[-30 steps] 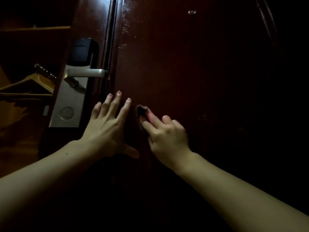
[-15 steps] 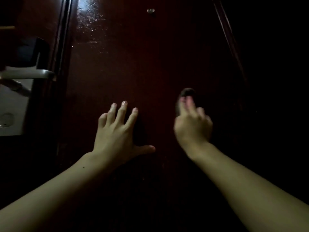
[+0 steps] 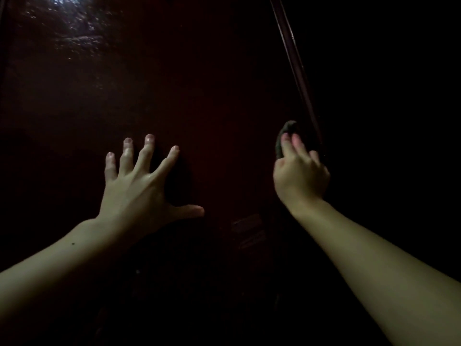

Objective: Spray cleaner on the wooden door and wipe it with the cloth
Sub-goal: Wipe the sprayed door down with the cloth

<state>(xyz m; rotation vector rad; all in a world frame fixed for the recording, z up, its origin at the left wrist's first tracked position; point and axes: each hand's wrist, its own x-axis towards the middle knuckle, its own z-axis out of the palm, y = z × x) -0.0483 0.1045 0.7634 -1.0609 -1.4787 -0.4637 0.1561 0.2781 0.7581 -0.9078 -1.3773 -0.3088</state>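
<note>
Wooden door (image 3: 199, 83), one cloth (image 3: 287, 131), two hands.

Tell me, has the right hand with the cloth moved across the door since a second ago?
Yes. The right hand, pressing the cloth, has travelled rightward across the wooden door, away from the braced left hand, and now sits beside the door's right edge strip.

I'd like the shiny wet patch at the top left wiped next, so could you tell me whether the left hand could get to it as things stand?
Probably yes, but without the cloth. The left hand lies flat and spread on the door below the wet patch, with nothing between them. The right hand holds the cloth.
</note>
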